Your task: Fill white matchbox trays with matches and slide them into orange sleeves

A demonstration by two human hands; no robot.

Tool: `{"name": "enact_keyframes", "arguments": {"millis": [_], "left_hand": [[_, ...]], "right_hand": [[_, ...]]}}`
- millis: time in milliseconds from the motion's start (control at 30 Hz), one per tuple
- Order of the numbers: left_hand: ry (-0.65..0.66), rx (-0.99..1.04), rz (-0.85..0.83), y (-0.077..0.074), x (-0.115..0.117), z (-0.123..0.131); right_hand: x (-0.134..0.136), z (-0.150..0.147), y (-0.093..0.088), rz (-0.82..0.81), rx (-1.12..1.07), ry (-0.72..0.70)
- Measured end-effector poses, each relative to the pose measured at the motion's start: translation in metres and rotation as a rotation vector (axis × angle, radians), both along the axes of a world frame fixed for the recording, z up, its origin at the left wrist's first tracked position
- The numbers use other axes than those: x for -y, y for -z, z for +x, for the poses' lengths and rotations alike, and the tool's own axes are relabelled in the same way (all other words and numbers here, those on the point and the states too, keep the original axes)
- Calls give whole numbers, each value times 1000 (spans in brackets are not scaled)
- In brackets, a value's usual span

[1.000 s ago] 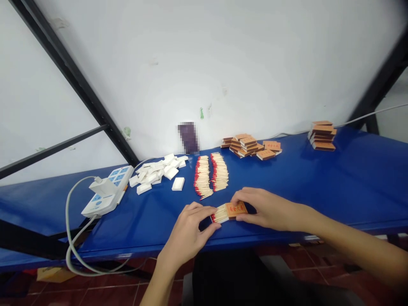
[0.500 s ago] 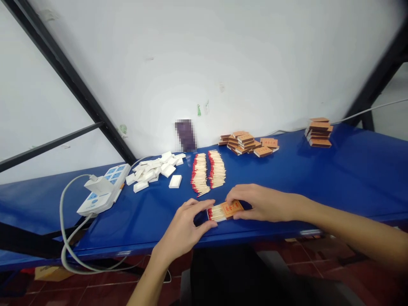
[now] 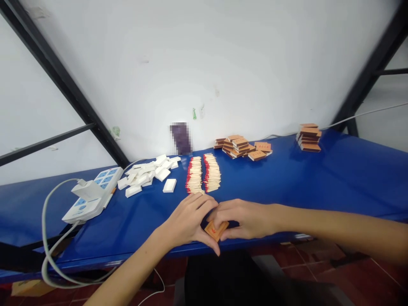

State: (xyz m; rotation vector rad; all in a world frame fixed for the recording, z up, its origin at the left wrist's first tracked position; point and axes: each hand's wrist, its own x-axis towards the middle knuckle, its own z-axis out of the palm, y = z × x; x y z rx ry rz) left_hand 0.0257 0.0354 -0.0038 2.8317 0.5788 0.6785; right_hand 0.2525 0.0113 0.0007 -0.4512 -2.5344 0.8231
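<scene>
Head view: matchbox between your two hands, near the front edge of the blue worktop. Resting on it or just lifted: can't tell. Your right hand has it, thumb at the near side, fingers bent over the top. Your left hand curves wide about the other end, thumb well away from forefinger; whether it grips or only touches, hidden.

Progress, judged from how things lie: partway, plenty left. One box in hand; a lot of parts loose. Two rows of loose matches lie just beyond your left hand, red heads to the left: left row, right row. Both rows long, so most likely a good many boxes' worth outside any container.

Containers. Matchbox in hand: printed orange face up, no match heads showing; fingers cover its ends, so contents and closure unconfirmed. White trays heaped left of the matches, one single tray apart from them, nearer you. No matches seen in any; which way up they lie is hard to tell. Heap of orange boxes by the wall, right of the matches, tumbled; fill unknown. Neater stack farther right, well apart from the heap; possibly finished ones, but nothing visible proves it.

Far left, power strip with a plug in it, clear of your hands.
</scene>
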Motion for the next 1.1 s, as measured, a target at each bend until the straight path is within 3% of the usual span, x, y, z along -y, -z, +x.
{"name": "enact_keyframes", "arguments": {"millis": [133, 233, 333, 467, 600, 800, 1100], "left_hand": [[11, -40, 46, 1, 1, -7], [-70, -117, 116, 0, 2, -29], [-210, -145, 185, 5, -8, -62], [-401, -130, 302, 16, -31, -96], [-559, -115, 294, 19, -40, -105], [-634, -151, 211, 16, -31, -98], [-642, -155, 196, 24, -37, -106]], "right_hand": [[2, 3, 0, 139, 42, -30], [-7, 30, -1, 273, 87, 94], [-34, 92, -3, 451, 86, 577], [-75, 204, -9, 550, 104, 1121], [-89, 281, 2, 559, 214, 1441], [-81, 309, 32, 510, 408, 1573], [-84, 315, 34, 472, 507, 1578]]}}
